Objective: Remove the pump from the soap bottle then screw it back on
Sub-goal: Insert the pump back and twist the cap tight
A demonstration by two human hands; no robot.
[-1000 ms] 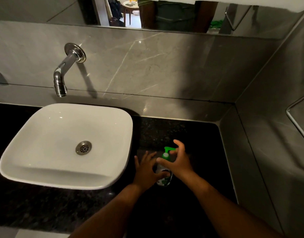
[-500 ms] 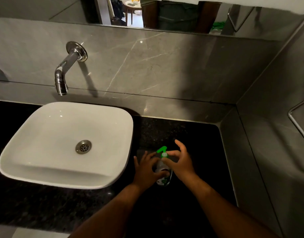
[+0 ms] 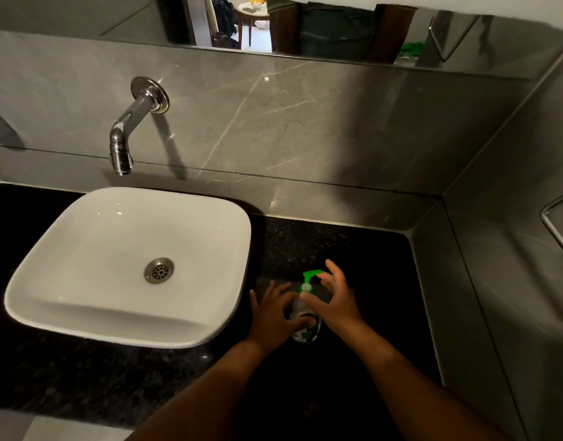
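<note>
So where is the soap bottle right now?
The soap bottle stands on the black counter, right of the white sink, between the left hand and right hand.

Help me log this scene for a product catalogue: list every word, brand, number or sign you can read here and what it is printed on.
No text can be read here.
Soap bottle: its label shows green and dark print below the left hand, too small and blurred to read.
Green pump, by the right hand: no lettering visible.
Basin, tap, countertop: no markings visible.
</note>
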